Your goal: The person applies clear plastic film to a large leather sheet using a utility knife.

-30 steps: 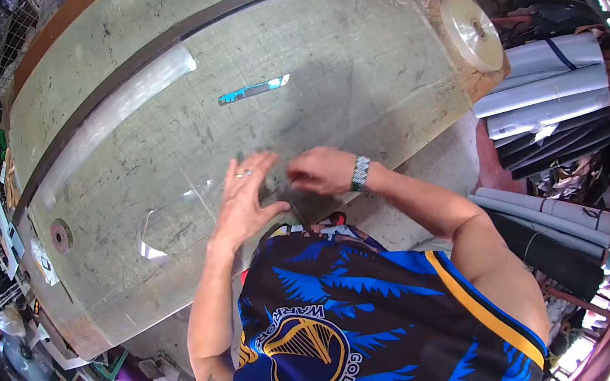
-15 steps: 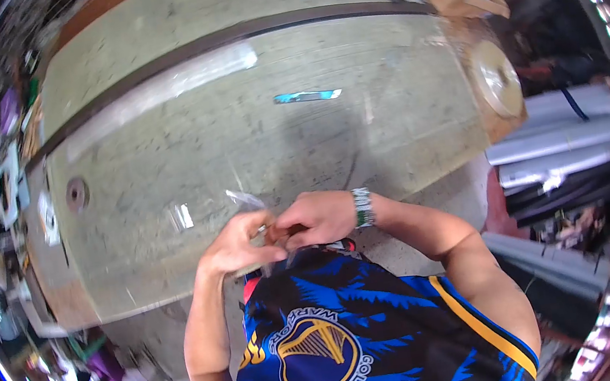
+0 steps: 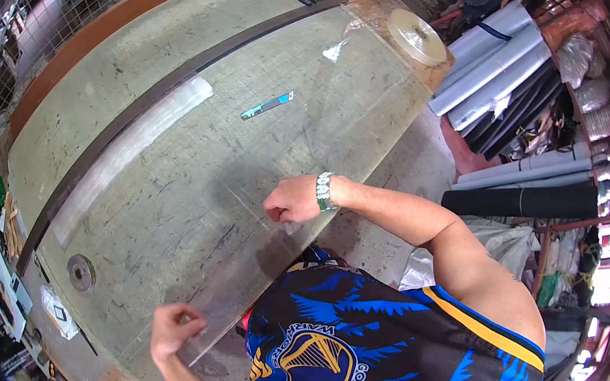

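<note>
Left hand [image 3: 174, 330] and right hand [image 3: 291, 200] both pinched shut on clear film [image 3: 263, 218] over desk [image 3: 165, 169]. Advise even tension, film flat, no creases.

The scene was brightly and evenly lit, apparently by daylight from windows at the far right corner, which were blown out to white. A broad band of glare lay across the clear film on the counter [image 3: 191, 197], with a smaller glint near the far right end. A soft shadow fell on the counter's near edge beneath the right hand [image 3: 292, 200]. The fisheye lens bent the counter's straight edges into curves and left a black vignette around the frame. The centre was sharp; clutter at the left rim was smeared, compressed and hard to make out.
</note>
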The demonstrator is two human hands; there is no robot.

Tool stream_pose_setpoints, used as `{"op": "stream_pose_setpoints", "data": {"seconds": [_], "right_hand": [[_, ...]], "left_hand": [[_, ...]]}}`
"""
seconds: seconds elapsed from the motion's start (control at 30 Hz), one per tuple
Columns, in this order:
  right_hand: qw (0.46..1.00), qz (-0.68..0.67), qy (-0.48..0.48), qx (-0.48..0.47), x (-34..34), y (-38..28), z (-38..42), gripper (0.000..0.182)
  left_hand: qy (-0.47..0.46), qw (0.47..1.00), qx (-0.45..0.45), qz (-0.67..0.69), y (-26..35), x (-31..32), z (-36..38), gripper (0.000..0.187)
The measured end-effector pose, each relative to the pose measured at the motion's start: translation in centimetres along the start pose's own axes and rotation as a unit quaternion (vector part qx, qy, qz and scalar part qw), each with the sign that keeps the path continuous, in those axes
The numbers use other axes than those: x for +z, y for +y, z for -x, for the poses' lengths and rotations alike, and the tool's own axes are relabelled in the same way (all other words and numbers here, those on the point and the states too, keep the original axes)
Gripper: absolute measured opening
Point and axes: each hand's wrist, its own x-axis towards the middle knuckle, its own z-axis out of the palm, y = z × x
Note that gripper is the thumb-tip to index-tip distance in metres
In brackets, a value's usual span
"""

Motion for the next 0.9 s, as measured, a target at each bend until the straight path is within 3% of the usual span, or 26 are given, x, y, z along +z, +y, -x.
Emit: {"op": "stream_pose_setpoints", "data": {"seconds": [0.1, 0.13, 0.23, 0.3, 0.4, 0.47, 0.53, 0.63, 0.73, 0.9], "right_hand": [[0.999, -0.042, -0.033, 0.006, 1.2, 1.5, 0.9, 0.026], [0.996, -0.025, -0.087, -0.004, 1.1, 1.6, 0.8, 0.029], [0.994, -0.065, -0.077, -0.033, 1.6, 1.8, 1.1, 0.023], [0.989, -0.061, -0.077, -0.110, 2.1, 3.0, -0.3, 0.024], [0.992, -0.091, -0.078, -0.049, 1.4, 2.7, -1.0, 0.018], [0.990, -0.118, -0.054, -0.047, 1.7, 2.8, -2.4, 0.016], [0.990, -0.137, -0.039, 0.019, 2.7, 3.8, -3.7, 0.008], [0.975, -0.205, -0.030, 0.082, 3.5, 5.6, -5.6, 0.004], [0.975, -0.174, -0.054, 0.126, 4.1, 7.7, -8.1, 0.005], [0.970, -0.197, -0.057, 0.127, 4.7, 7.2, -10.1, 0.004]], "left_hand": [[0.069, 0.997, -0.025, -0.031, -3.0, -3.5, 4.5, 0.010], [0.092, 0.995, -0.037, -0.018, -3.9, -4.3, 6.1, 0.010], [0.148, 0.988, -0.049, -0.017, -5.8, -7.2, 8.7, 0.009], [0.188, 0.979, -0.054, -0.057, -7.7, -8.4, 11.0, 0.008], [0.203, 0.976, -0.054, -0.056, -9.2, -9.8, 12.6, 0.011], [0.193, 0.981, 0.001, -0.016, -14.6, -12.3, 13.4, 0.013], [0.236, 0.962, -0.055, -0.126, -15.8, -13.7, 14.1, 0.015], [0.259, 0.957, -0.105, -0.081, -18.9, -16.0, 15.2, 0.017], [0.317, 0.938, -0.118, -0.073, -21.8, -17.5, 16.6, 0.018], [0.424, 0.891, -0.153, -0.047, -24.3, -17.1, 16.4, 0.015]]}}
